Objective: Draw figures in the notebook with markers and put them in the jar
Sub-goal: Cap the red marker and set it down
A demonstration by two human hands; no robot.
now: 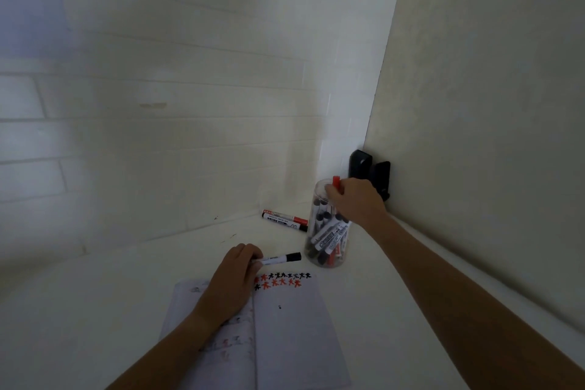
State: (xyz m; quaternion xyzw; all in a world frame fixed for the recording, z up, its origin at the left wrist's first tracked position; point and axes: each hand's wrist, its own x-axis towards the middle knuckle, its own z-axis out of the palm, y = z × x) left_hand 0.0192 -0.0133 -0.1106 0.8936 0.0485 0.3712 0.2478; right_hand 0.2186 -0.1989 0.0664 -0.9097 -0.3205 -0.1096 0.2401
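Jar (327,231): clear plastic, packed w/ black & red markers.

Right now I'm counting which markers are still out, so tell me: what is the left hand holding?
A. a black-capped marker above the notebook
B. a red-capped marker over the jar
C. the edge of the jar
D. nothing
A: the left hand pinches a black-capped marker just above the open notebook, while the right hand holds the red-capped marker at the jar.

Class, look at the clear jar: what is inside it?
The jar holds several black and red markers, leaning together. The right hand holds a red-capped marker at its mouth and hides the opening.
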